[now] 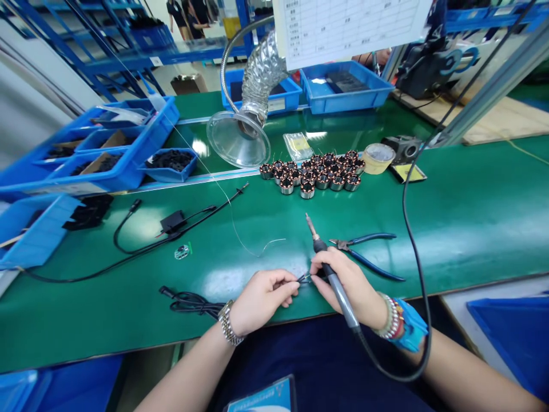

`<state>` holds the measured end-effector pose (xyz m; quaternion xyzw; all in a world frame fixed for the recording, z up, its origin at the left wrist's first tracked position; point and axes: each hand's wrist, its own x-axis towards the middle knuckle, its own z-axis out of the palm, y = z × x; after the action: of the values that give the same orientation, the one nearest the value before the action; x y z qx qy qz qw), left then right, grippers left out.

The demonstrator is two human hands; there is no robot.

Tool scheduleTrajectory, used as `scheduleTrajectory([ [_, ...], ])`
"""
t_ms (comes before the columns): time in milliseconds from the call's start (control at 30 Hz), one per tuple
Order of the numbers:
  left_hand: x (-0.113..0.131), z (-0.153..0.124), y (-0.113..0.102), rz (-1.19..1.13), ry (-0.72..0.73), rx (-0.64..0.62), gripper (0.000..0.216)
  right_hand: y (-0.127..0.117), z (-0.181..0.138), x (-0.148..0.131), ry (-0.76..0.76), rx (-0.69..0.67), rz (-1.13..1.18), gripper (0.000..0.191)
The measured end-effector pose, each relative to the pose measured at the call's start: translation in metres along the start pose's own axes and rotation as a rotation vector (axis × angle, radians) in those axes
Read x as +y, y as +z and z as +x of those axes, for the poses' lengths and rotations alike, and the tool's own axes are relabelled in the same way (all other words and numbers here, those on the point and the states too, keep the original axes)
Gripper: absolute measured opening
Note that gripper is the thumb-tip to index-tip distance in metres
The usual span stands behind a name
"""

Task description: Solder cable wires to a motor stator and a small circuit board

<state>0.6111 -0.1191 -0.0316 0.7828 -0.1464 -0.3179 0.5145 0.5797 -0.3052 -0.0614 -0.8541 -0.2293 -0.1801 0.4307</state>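
Observation:
My left hand [268,294] pinches the end of a black cable [199,303], whose coil lies on the green bench to its left. My right hand [349,283] carries a soldering iron [338,283], tip pointing up and away from me. The thumb and finger of that hand also close near the thin wire ends [305,278] between both hands. Cutting pliers [369,254] with blue handles lie just beyond my right hand. A strand of solder wire [234,220] hangs down ahead of my left hand. Further left rests a small round circuit board [182,252].
Several copper-wound stators [315,171] stand grouped at mid-bench, beside a tape roll [378,155]. A fume extractor hood [238,140] hangs above. Blue parts bins [115,169] line the left, and a cable with a black box [172,222] lies there. The iron's cord [407,212] loops at right.

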Motion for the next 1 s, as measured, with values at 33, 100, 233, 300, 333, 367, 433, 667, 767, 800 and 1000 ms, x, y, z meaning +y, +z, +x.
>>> scheduleTrajectory([
  [33,0.000,0.000,0.001,-0.003,-0.001,0.002,0.024,0.001,0.002,0.000,-0.003,-0.009,-0.001,0.022],
  [100,-0.001,0.000,0.001,0.002,-0.009,0.022,0.024,0.003,0.004,0.000,-0.008,-0.012,-0.013,0.024],
  [233,-0.003,0.002,0.001,0.027,0.005,0.075,0.021,0.004,0.000,0.003,-0.060,-0.014,-0.105,0.028],
  [300,-0.003,0.003,0.001,0.028,0.009,0.078,0.020,0.003,-0.003,0.005,-0.081,-0.030,-0.132,0.029],
  [333,-0.004,0.004,0.000,0.026,0.004,0.078,0.021,0.002,-0.004,0.006,-0.080,-0.037,-0.130,0.029],
  [367,-0.003,0.005,0.000,0.022,-0.005,0.079,0.021,0.000,-0.005,0.007,-0.068,-0.041,-0.114,0.028],
  [433,-0.003,0.006,0.000,0.009,-0.028,0.083,0.023,-0.003,-0.005,0.008,-0.026,-0.034,-0.058,0.026],
  [667,-0.003,0.011,0.002,-0.031,-0.047,0.095,0.029,-0.012,0.008,0.006,0.030,-0.124,0.107,0.025],
  [767,-0.002,0.011,0.003,-0.035,-0.044,0.078,0.029,-0.011,0.014,0.007,0.030,-0.200,0.193,0.027],
  [800,-0.002,0.011,0.003,-0.038,-0.046,0.071,0.029,-0.011,0.016,0.008,0.034,-0.211,0.206,0.029],
  [1000,0.001,0.013,0.003,-0.035,-0.024,0.046,0.027,-0.008,0.021,0.011,0.110,-0.269,0.315,0.027],
])
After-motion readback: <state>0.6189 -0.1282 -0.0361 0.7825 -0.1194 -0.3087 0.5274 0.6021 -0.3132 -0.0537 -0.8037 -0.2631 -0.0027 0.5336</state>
